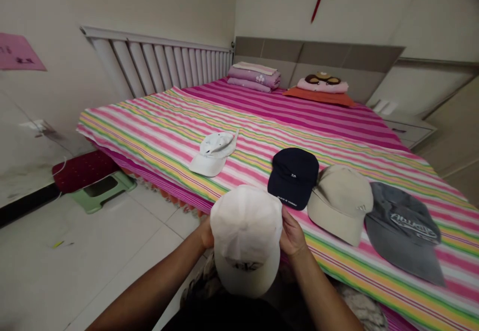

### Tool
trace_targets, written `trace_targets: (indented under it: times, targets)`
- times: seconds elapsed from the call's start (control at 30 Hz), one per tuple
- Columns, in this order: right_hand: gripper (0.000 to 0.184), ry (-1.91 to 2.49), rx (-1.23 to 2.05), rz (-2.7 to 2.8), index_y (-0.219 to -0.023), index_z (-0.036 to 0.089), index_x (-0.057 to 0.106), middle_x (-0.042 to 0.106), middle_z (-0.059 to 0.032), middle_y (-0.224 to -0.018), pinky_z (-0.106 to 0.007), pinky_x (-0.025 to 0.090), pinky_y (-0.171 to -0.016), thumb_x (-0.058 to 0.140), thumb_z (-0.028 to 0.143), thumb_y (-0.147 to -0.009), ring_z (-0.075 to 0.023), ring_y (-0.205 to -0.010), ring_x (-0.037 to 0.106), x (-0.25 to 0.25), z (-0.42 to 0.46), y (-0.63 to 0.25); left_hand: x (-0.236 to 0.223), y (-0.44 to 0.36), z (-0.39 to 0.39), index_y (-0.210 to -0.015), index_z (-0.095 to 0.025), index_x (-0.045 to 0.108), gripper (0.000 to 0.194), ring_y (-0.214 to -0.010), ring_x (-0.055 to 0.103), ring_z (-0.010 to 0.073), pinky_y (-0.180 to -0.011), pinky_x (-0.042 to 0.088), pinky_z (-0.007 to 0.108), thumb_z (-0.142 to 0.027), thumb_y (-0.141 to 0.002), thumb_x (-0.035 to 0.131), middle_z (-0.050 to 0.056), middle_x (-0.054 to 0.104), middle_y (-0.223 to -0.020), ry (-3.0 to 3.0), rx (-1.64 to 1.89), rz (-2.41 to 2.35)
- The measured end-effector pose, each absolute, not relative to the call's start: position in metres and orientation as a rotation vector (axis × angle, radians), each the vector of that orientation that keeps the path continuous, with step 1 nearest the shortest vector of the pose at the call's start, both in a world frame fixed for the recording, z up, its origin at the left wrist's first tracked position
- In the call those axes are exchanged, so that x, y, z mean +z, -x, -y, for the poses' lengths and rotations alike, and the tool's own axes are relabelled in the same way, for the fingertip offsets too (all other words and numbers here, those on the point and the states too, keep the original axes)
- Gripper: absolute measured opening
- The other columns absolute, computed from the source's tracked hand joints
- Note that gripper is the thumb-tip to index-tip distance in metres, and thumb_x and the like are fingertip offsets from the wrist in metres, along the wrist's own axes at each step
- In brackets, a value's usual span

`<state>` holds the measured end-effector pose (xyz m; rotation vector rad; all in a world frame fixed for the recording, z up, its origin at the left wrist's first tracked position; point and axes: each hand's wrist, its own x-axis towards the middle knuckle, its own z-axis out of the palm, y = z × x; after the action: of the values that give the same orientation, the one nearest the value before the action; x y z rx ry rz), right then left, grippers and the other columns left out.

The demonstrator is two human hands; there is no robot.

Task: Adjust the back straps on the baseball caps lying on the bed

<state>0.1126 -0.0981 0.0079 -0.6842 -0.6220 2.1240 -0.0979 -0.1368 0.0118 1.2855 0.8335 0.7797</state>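
A white baseball cap (247,221) with dark lettering is held between my two hands, in front of my body at the bed's edge, its brim toward me. My left hand (207,232) grips its left side, and my right hand (292,234) grips the right side; the cap hides part of the fingers on both. Beyond it on the bed lies another white cap (215,151), tilted, with its strap sticking up. To the right, a navy cap (294,174), a beige cap (342,199) and a grey cap (406,226) sit in a row.
A striped sheet (157,126) covers the bed. Folded purple bedding (254,78) and a pink pillow (324,85) lie by the headboard (318,59). A green stool (103,191) stands on the tiled floor at left, near a dark red cushion (84,169). A white nightstand (407,129) is at right.
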Motion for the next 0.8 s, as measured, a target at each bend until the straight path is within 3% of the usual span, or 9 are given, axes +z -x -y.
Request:
trace_targets:
  times: [0.07,0.23,0.53,0.67,0.8]
  targets:
    - [0.026,0.676,2.124,0.623,-0.086,0.022,0.068,0.074,-0.0028,-0.081,-0.043,0.037,-0.098,0.062,0.043,-0.072,-0.0253,-0.101,0.061,0.004,0.096,-0.112,-0.007,0.1,0.146,-0.095,-0.016,0.065,0.071,-0.079,0.063,0.0222,-0.075,0.048,0.035,-0.067,-0.08,0.018,0.008,0.068,-0.082,-1.072,0.841,-0.802]
    - [0.027,0.658,2.12,0.648,-0.087,0.02,0.067,0.073,-0.0054,-0.083,-0.045,0.038,-0.096,0.058,0.043,-0.075,-0.0262,-0.101,0.061,-0.003,0.089,-0.109,-0.036,0.097,0.173,-0.101,-0.018,0.064,0.046,-0.093,0.061,0.0259,-0.088,0.043,0.036,-0.054,-0.075,0.051,0.007,0.069,-0.09,-0.282,1.011,-0.649]
    - [0.024,0.609,2.136,0.662,-0.09,0.022,0.067,0.072,-0.004,-0.087,-0.041,0.042,-0.091,0.062,0.041,-0.074,-0.0241,-0.091,0.064,-0.01,0.122,-0.106,-0.041,0.089,0.187,-0.084,-0.022,0.065,0.019,-0.103,0.058,0.0269,-0.087,0.044,0.035,-0.036,-0.073,0.06,0.003,0.07,-0.09,-0.194,1.219,-0.781]
    - [0.031,0.601,2.226,0.718,-0.096,0.02,0.067,0.072,-0.007,-0.086,-0.04,0.045,-0.085,0.068,0.035,-0.07,-0.0254,-0.088,0.065,-0.023,0.154,-0.111,-0.034,0.092,0.186,-0.084,-0.021,0.066,0.018,-0.102,0.058,0.0279,-0.086,0.046,0.037,-0.033,-0.071,0.062,0.004,0.07,-0.09,-0.208,1.251,-0.803]
    - [0.029,0.626,2.285,0.858,-0.087,0.016,0.07,0.071,-0.0065,-0.076,-0.037,0.048,-0.076,0.074,0.032,-0.063,-0.0249,-0.078,0.066,-0.03,0.17,-0.112,-0.024,0.098,0.178,-0.08,-0.017,0.066,0.02,-0.097,0.06,0.0282,-0.084,0.048,0.037,-0.031,-0.066,0.067,0.006,0.071,-0.084,-0.2,1.307,-0.866]
